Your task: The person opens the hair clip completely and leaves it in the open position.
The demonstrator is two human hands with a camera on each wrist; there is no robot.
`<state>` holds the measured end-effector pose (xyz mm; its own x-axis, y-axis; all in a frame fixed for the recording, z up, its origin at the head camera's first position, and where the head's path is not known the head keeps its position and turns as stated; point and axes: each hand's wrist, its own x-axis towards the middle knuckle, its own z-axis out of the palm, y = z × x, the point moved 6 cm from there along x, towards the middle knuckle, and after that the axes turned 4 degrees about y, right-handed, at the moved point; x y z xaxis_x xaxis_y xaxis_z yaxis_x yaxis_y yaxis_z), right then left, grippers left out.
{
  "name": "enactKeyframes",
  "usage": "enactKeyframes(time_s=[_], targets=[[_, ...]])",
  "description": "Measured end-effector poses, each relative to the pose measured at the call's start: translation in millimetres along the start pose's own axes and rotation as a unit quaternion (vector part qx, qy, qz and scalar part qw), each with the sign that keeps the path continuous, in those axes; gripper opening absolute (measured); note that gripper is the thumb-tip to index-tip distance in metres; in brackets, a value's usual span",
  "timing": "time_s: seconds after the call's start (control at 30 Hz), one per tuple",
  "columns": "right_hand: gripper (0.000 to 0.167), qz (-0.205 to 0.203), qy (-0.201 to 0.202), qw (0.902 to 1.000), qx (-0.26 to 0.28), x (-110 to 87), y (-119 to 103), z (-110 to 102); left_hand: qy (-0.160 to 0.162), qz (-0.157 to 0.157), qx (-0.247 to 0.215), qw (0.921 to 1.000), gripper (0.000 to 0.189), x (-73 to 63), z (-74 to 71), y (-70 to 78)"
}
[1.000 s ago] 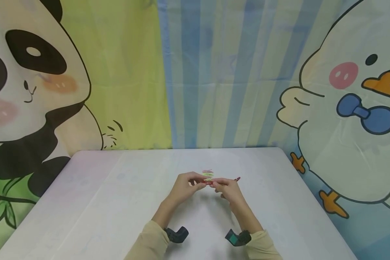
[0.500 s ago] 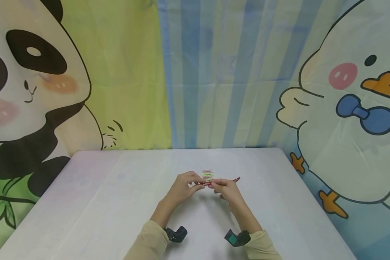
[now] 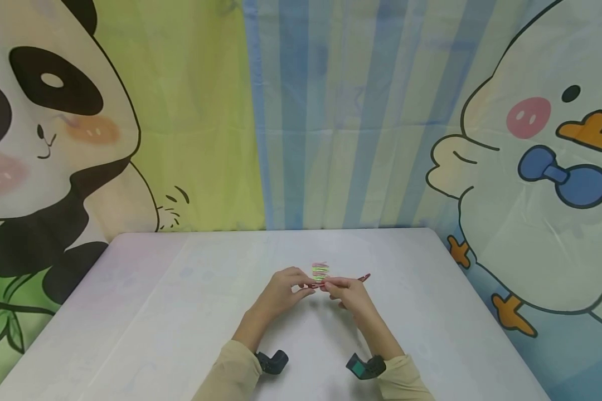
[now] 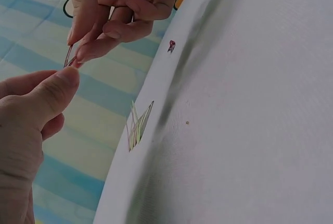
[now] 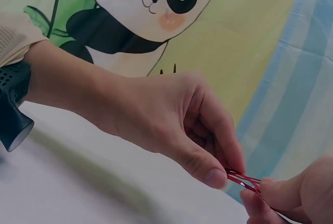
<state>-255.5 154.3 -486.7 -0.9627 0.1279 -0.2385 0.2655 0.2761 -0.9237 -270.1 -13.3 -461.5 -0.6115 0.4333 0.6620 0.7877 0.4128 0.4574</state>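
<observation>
Both hands meet over the table, at the near end of a row of clips, in the head view. My left hand [image 3: 281, 292] pinches one end of a slim red snap hair clip [image 5: 243, 179] between thumb and fingers. On its other side, the thumb and fingertips of my right hand [image 3: 351, 293] pinch the same clip. Its narrow red strips stand slightly apart in the right wrist view. Just beyond the fingers lies a row of thin pink and yellow-green clips [image 3: 320, 270]. Another red clip [image 3: 364, 277] lies past the right hand, partly hidden by it.
The white table [image 3: 180, 312] reaches back to a striped curtain [image 3: 351, 139]. Printed panda and chick figures cover the backdrop at either side. Each wrist wears a dark camera mount, such as the right camera mount [image 3: 366, 366].
The left fingers have shifted slightly left and down with the red hair clip. More of the clip row shows behind the hands. The right hand stays almost in place.
</observation>
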Motion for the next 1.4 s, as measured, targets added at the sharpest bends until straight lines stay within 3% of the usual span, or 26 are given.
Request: enactKeyframes(time_s=[0.33,0.57,0.7,0.8,1.17,1.4], targets=[[0.036,-0.016,-0.009,0.9995,-0.024,0.7,-0.7,-0.1,0.024,0.008,0.021,0.9994,0.014,-2.2,-1.5,-2.3],[0.032,-0.091,-0.01,0.9953,-0.032,5.6,-0.8,-2.2,0.054,0.019,-0.004,0.9984,0.017,-1.8,-5.5,-1.9],[0.027,-0.179,0.023,0.9816,-0.062,5.8,-6.5,-4.1,0.059,0.023,-0.012,0.9979,0.018,-1.3,-7.0,-1.1],[0.021,-0.223,0.06,0.9684,-0.095,5.4,-9.6,-5.7,0.058,0.021,-0.015,0.998,0.019,-1.1,-7.4,-1.0],[0.015,-0.289,0.12,0.9375,-0.153,6.5,-11.1,-8.4,0.055,-0.002,-0.026,0.9981,0.018,-1.0,-5.6,-4.9],[0.012,-0.31,0.132,0.9289,-0.154,5.3,-12.6,-9.6,0.057,-0.002,-0.022,0.9981,0.019,-2.1,-1.4,-9.6]])
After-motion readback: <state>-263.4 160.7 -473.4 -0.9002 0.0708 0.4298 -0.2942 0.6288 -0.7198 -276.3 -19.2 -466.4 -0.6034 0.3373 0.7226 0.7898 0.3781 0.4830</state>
